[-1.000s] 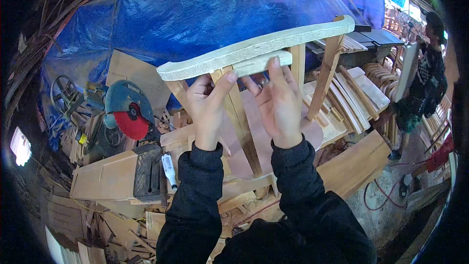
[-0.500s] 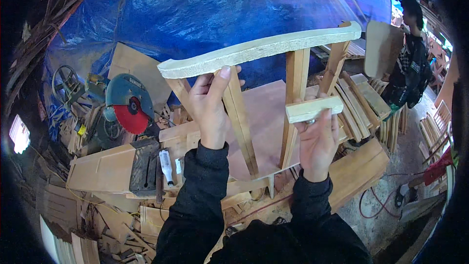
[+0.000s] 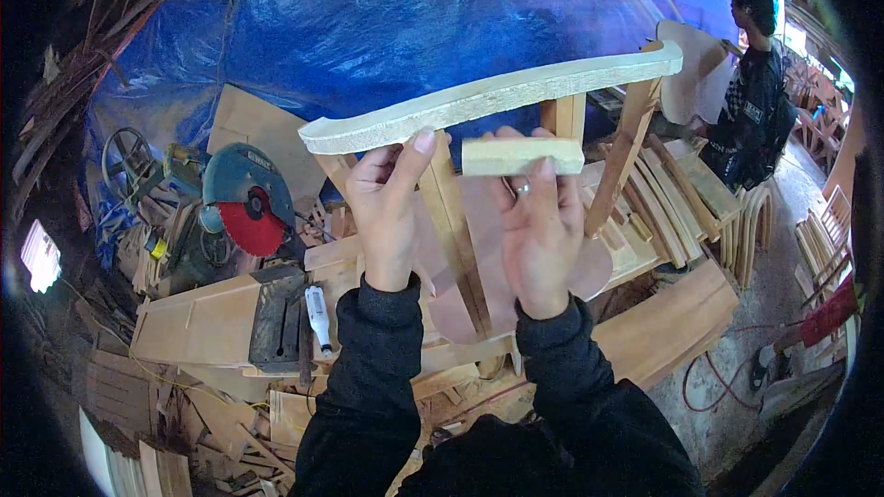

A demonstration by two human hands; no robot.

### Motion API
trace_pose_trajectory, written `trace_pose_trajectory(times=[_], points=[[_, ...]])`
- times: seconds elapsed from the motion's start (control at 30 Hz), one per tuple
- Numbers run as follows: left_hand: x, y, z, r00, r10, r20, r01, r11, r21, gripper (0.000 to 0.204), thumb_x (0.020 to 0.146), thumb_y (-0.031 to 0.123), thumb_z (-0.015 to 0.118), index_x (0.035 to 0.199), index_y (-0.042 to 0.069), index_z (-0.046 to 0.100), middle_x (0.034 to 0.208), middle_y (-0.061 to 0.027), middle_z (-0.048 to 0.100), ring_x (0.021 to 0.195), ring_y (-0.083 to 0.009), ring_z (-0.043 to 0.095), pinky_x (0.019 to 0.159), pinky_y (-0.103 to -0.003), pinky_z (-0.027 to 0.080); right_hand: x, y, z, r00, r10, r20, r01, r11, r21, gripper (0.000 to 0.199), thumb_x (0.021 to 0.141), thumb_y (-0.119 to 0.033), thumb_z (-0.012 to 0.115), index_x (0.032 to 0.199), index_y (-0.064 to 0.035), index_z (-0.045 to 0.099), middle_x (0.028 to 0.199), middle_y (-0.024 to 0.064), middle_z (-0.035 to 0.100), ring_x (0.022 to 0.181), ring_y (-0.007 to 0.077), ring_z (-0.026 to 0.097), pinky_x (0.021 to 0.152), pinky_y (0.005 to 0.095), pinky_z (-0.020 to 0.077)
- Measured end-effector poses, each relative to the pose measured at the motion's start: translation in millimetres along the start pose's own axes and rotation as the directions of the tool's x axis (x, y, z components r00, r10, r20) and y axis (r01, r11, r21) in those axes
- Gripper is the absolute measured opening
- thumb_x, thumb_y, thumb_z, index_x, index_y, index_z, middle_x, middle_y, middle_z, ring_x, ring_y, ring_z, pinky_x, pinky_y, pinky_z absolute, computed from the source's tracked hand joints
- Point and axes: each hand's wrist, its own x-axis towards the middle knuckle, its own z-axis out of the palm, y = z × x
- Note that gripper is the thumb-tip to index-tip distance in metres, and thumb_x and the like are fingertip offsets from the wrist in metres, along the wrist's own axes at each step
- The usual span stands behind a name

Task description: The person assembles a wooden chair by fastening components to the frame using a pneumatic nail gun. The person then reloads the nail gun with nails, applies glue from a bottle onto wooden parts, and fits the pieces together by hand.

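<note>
Gripping 1 upright slat (image 3: 451, 221) of the unfinished wooden chair frame (image 3: 497, 97) just beneath its curved top rail, the left hand (image 3: 387, 207) is clamped shut, while the right hand (image 3: 539, 221) pinches a short wooden block (image 3: 522, 156) beside the frame's second slat.

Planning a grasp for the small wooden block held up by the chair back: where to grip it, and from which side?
Grip the small wooden block across its long faces near the middle, coming from below, as the right hand does now. It lies level just under the curved top rail, so the rail probably blocks access from above. Its ends stick out free. The left hand steadies the rail.
</note>
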Motion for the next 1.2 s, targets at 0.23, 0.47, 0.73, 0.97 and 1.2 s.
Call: trace_pose_trajectory(times=[0.23,0.47,0.73,0.97,1.2], points=[[0,3,-5,0.999,-0.002,-0.032,0.003,1.000,0.017,0.027,0.082,0.017,0.069,0.100,-0.002,0.065,0.093,-0.0040,0.065,0.080,-0.0055,0.055,0.073,-0.019,0.040,13,20,22,0.976,-0.135,-0.172,0.143,0.989,0.036,0.034,0.096,-0.019,0.047,0.124,-0.0015,0.040,0.118,0.0130,0.053,0.109,0.0195,0.054,0.096,0.0361,0.0456],[2,1,-1,1.000,-0.008,0.000,0.008,0.999,-0.041,0.025,0.082,0.015,0.068,0.101,-0.001,0.065,0.096,-0.0052,0.065,0.085,-0.0068,0.056,0.078,-0.021,0.041,20,28,19,0.981,-0.133,-0.144,0.146,0.986,0.080,0.032,0.096,-0.022,0.047,0.122,-0.0030,0.044,0.109,0.0072,0.056,0.100,0.0145,0.056,0.087,0.0322,0.0487],[2,2,-1,0.999,-0.032,-0.018,0.032,0.999,0.001,0.025,0.083,0.016,0.067,0.101,-0.001,0.065,0.095,-0.0042,0.065,0.083,-0.0067,0.055,0.077,-0.022,0.041,25,19,18,0.987,-0.125,-0.105,0.127,0.992,0.009,0.028,0.095,-0.028,0.050,0.110,-0.0039,0.051,0.098,0.0053,0.059,0.091,0.0141,0.057,0.085,0.0367,0.0487],[2,1,-1,0.999,-0.039,-0.019,0.039,0.999,-0.030,0.023,0.083,0.016,0.067,0.100,0.000,0.066,0.094,-0.0044,0.065,0.083,-0.0066,0.055,0.077,-0.021,0.041,27,14,18,0.997,-0.065,-0.053,0.063,0.998,-0.029,0.027,0.095,-0.024,0.050,0.112,-0.0030,0.052,0.103,0.0065,0.058,0.096,0.0138,0.058,0.081,0.0326,0.0528],[4,-3,-2,0.999,0.005,-0.034,-0.007,0.999,-0.050,0.025,0.083,0.016,0.066,0.101,0.000,0.065,0.094,-0.0045,0.065,0.083,-0.0066,0.055,0.077,-0.022,0.041,26,9,25,0.995,-0.036,-0.089,0.034,0.999,-0.026,0.026,0.094,-0.025,0.051,0.108,-0.0025,0.054,0.095,0.0042,0.060,0.088,0.0115,0.058,0.079,0.0306,0.0537]])
